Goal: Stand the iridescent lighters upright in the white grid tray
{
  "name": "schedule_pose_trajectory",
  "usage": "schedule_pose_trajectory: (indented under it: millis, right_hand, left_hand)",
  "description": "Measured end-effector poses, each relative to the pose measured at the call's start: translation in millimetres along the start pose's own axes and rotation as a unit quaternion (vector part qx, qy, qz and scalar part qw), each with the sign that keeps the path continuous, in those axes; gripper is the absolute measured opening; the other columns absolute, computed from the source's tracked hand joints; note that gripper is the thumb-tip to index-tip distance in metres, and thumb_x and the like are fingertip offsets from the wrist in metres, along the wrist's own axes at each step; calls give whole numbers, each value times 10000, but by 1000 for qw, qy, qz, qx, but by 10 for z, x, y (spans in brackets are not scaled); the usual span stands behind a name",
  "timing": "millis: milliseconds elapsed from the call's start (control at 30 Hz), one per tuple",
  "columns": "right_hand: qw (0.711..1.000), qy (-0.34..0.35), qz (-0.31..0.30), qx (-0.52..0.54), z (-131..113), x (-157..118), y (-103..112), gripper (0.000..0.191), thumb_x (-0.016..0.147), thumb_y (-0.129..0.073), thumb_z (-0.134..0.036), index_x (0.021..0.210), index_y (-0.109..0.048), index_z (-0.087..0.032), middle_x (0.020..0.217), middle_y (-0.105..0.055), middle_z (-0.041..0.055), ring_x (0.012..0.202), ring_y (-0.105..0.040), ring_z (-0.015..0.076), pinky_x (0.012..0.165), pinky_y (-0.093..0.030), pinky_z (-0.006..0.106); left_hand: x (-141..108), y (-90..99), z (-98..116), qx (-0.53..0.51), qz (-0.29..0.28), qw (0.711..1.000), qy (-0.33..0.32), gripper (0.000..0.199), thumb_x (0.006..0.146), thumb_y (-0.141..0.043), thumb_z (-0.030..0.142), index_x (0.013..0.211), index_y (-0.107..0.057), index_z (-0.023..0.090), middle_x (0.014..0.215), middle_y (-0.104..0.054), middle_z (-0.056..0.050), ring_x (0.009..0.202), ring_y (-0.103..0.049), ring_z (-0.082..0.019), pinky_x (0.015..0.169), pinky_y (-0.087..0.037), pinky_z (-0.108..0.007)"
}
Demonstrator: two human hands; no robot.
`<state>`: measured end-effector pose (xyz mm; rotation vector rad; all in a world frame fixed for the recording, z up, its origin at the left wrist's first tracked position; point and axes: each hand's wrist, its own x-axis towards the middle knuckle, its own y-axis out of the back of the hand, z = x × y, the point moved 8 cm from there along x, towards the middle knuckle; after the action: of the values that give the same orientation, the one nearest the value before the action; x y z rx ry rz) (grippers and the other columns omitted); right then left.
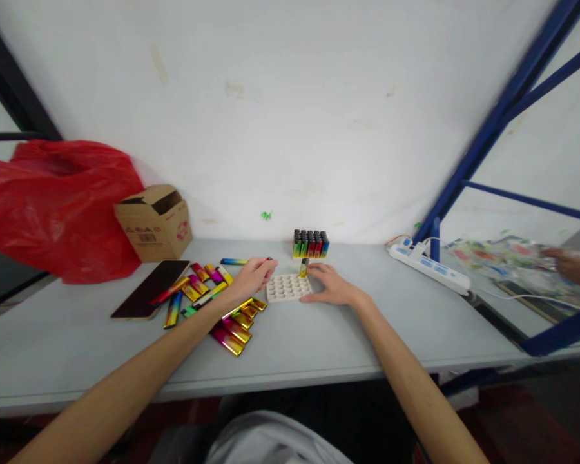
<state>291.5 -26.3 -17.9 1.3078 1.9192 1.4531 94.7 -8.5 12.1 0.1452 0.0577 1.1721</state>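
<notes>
My left hand (254,277) is closed above the left edge of a white tray with rows of holes (283,288). A small dark end pokes out between its fingertips, apparently the head of a lighter; the rest is hidden. A single yellow lighter with a dark top (303,268) stands upright in the tray's far right corner. Against the tray's right side, my right hand (331,285) grips it between thumb and fingers, with a forefinger beside the standing lighter. Shiny multicoloured lighters (234,332) lie in a loose pile left of the tray, partly under my left forearm.
A block of upright lighters (310,244) stands near the wall. Leftward are a dark flat panel (151,289), a cardboard box (153,222) and a red plastic bag (62,206). A power strip (430,266) and blue frame (488,135) bound the right, where another person's hand (573,265) shows.
</notes>
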Motion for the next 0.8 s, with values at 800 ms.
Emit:
schedule_pose_trajectory:
  millis: [800]
  right_hand:
    - [999,15,31,12,-89,10,63,877,655,-811,-698,1316,-579,-171,1324,-585,168,1265,-530,343,1119,-388,524]
  left_hand:
    - [-89,1,126,120,45,990,-64,327,908,-530,559,983,-502,242,647,-463,72,491,-415,-112,456,-311,-220]
